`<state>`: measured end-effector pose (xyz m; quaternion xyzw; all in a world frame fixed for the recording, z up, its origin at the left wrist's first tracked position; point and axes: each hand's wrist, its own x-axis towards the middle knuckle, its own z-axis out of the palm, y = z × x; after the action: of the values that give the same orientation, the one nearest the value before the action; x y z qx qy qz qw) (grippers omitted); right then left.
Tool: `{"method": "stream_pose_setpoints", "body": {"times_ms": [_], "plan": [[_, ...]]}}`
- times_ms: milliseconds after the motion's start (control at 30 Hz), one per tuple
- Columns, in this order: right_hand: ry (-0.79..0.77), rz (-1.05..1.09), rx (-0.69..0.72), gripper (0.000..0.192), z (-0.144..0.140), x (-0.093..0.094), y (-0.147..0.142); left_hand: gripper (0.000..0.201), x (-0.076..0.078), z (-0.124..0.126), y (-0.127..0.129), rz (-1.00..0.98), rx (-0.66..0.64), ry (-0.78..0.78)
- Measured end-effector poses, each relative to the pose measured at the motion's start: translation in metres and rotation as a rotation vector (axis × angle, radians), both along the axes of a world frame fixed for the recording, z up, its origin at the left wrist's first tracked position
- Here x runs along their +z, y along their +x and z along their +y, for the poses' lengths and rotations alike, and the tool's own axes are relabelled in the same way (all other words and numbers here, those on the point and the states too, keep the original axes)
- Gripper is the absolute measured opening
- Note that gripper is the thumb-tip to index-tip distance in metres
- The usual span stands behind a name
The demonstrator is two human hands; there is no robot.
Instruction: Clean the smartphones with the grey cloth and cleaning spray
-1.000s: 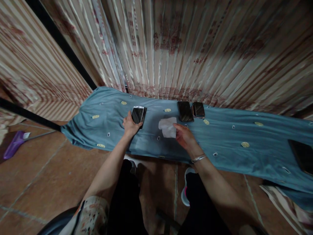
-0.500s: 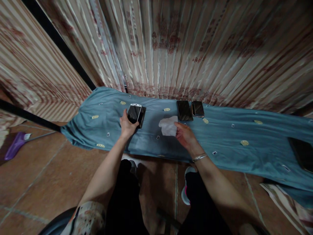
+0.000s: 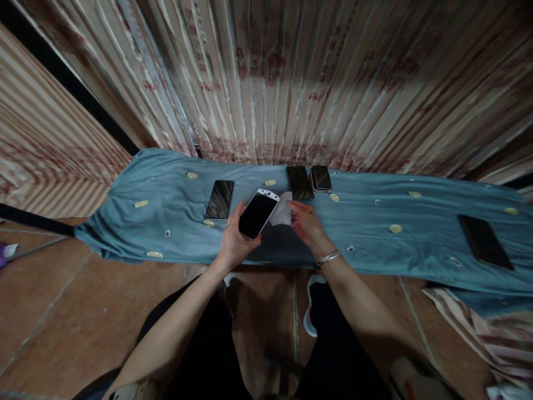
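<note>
A white-framed smartphone (image 3: 258, 214) with a dark screen is gripped along its lower edges by my left hand (image 3: 238, 240), raised over the blue cloth. My right hand (image 3: 307, 223) pinches a thin white wipe (image 3: 282, 212), which hangs right beside the phone's right edge; whether the two touch I cannot tell. Left of the held phone, a black smartphone (image 3: 220, 199) lies on the cloth. Behind my right hand lie another black phone (image 3: 300, 183) and a small stack of dark phones (image 3: 320, 178).
Blue patterned cloth (image 3: 366, 244) covers the long, narrow surface. A large dark phone or tablet (image 3: 485, 242) rests toward its right end. Pleated curtains (image 3: 258, 100) hang behind, and a dark pole (image 3: 70, 83) slants down on the left. Tiled floor (image 3: 50, 316) lies below.
My left hand has lifted the white phone off the black one and carried it right, toward the wipe. The black phone stays on the cloth. The view has shifted slightly right.
</note>
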<state>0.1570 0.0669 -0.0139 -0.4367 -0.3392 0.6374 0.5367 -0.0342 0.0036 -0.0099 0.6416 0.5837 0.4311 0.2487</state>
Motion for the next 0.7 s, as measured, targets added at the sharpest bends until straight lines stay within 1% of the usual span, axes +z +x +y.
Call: {"method": "stream_pose_setpoints", "body": {"times_ms": [100,200,300,400,467,567,633,700], "plan": [[0.097,-0.135,-0.071,0.033,0.000,0.000,0.002,0.090,0.000,-0.002,0.005,0.034,-0.040,0.003],[0.283,-0.427,-0.109,0.038,-0.002,0.001,0.005,0.089,0.003,-0.004,0.007,0.078,-0.065,0.011],[0.465,-0.713,-0.109,0.036,-0.006,0.004,0.008,0.089,0.004,-0.005,0.007,0.103,-0.093,0.015],[0.586,-0.882,-0.096,0.031,-0.009,0.007,0.009,0.086,0.003,-0.008,0.008,0.117,-0.126,0.033],[0.651,-0.939,-0.084,0.029,-0.010,0.007,0.009,0.085,0.003,-0.010,0.009,0.124,-0.144,0.043],[0.711,-0.965,-0.035,0.027,-0.009,0.007,0.010,0.084,0.001,-0.014,0.013,0.134,-0.184,0.062],[0.700,-0.935,0.007,0.023,-0.008,0.007,0.010,0.084,0.000,-0.016,0.014,0.136,-0.216,0.080],[0.653,-0.850,0.032,0.018,-0.007,0.009,0.011,0.084,-0.001,-0.016,0.015,0.126,-0.233,0.086]]}}
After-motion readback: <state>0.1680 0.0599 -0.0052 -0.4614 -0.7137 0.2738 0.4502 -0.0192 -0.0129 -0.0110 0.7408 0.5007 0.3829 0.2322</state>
